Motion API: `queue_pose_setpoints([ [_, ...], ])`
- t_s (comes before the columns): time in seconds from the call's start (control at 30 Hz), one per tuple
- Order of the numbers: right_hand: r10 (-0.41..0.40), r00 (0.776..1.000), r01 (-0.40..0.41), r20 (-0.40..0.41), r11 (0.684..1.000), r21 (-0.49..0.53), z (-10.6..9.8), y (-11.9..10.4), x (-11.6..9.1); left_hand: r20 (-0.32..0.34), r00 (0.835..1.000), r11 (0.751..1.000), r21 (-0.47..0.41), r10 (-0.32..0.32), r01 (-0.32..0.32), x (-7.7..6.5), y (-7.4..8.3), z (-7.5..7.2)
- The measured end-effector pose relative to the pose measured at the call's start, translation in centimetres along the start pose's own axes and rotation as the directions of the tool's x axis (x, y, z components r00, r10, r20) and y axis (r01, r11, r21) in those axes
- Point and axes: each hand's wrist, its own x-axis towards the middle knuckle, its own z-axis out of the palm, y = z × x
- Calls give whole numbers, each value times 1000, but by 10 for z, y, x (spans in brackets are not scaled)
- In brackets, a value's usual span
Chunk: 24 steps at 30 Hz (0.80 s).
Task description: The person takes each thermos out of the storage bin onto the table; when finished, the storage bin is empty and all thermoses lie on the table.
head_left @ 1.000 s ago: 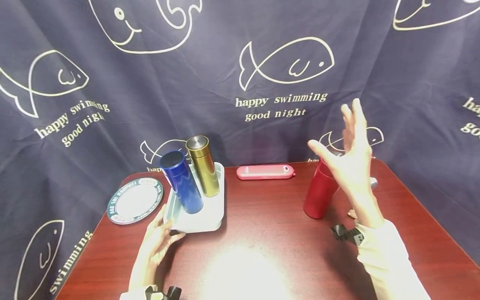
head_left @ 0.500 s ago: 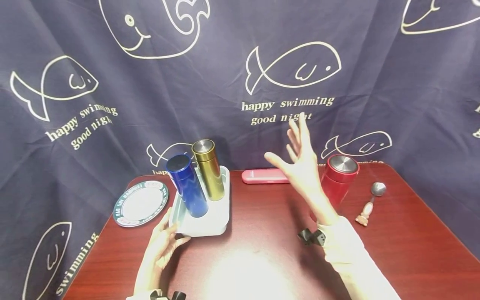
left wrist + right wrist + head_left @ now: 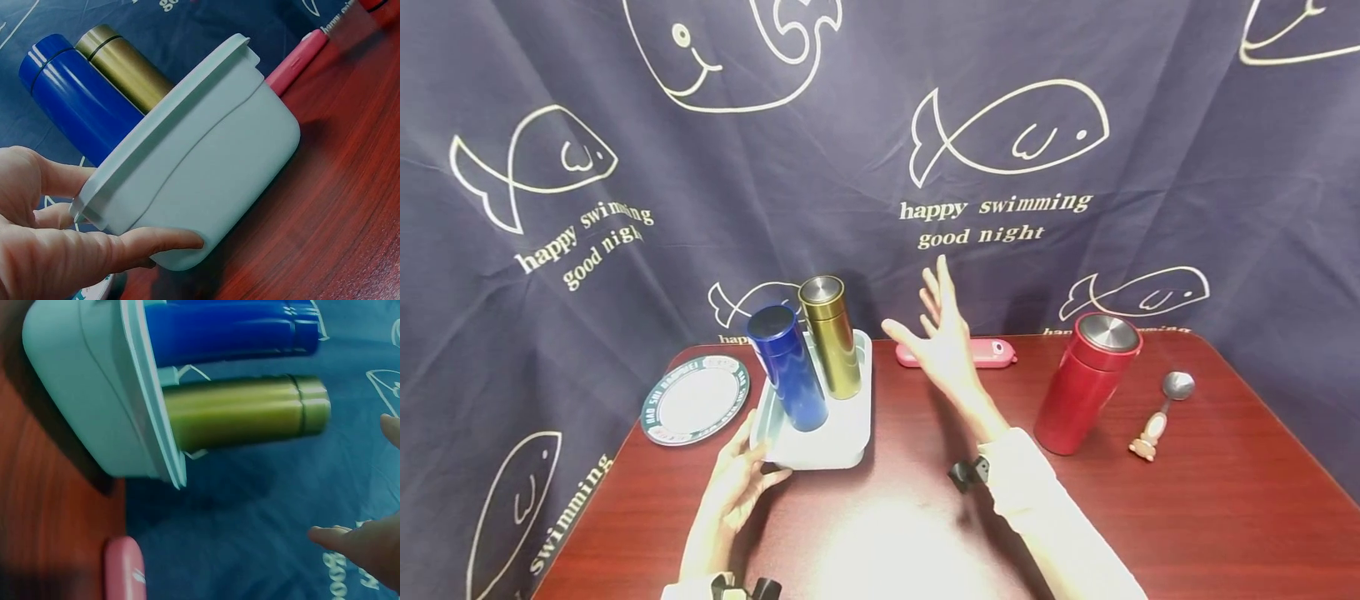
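A pale green-white plastic bin (image 3: 823, 458) stands at the left of the table. In it a blue flask (image 3: 797, 379) with a dark lid and a gold flask (image 3: 838, 354) with a silver lid are upright side by side. My left hand (image 3: 733, 479) holds the bin's near left corner; the left wrist view has the thumb (image 3: 169, 239) against its outer wall and other fingers at the rim. Raised to the right of the bin, my right hand (image 3: 947, 354) has fingers and thumb spread and holds nothing. The gold flask is nearest to it.
Behind the right hand lies a pink oblong case (image 3: 992, 353). A red flask (image 3: 1082, 392) stands farther right, with a spoon (image 3: 1156, 425) beside it. A green-rimmed plate (image 3: 696, 400) lies left of the bin. A dark fish-print cloth (image 3: 850, 208) hangs behind the table.
My right hand has moved left, away from the red flask and toward the bin, revealing the spoon. The left hand stays at the bin's corner. The head view has shifted slightly.
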Motion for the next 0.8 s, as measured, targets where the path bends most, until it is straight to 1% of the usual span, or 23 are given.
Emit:
queue_pose_setpoints([
  [0.3,7,998,-6,68,1000,-2,42,34,2,-3,1000,1000,29,7,-7,-1,0,4],
  [0.33,18,997,-18,77,1000,-4,46,33,1,-7,1000,1000,31,4,-4,-1,0,3],
  [0.5,25,997,-23,68,999,-31,64,53,2,-19,1000,999,32,9,-9,0,-1,4],
  [0.53,18,998,-16,66,999,-40,67,57,3,-19,1000,1000,26,10,-9,0,-1,4],
  [0.57,4,998,-1,59,999,-51,71,66,4,-18,1000,1000,24,11,-11,0,-2,4],
  [0.7,-15,998,21,64,995,-96,82,74,7,-8,1000,1000,24,20,-20,-1,-1,3],
  [0.8,-4,997,14,80,992,-128,88,79,7,-8,1000,1000,17,20,-20,-1,-1,5],
])
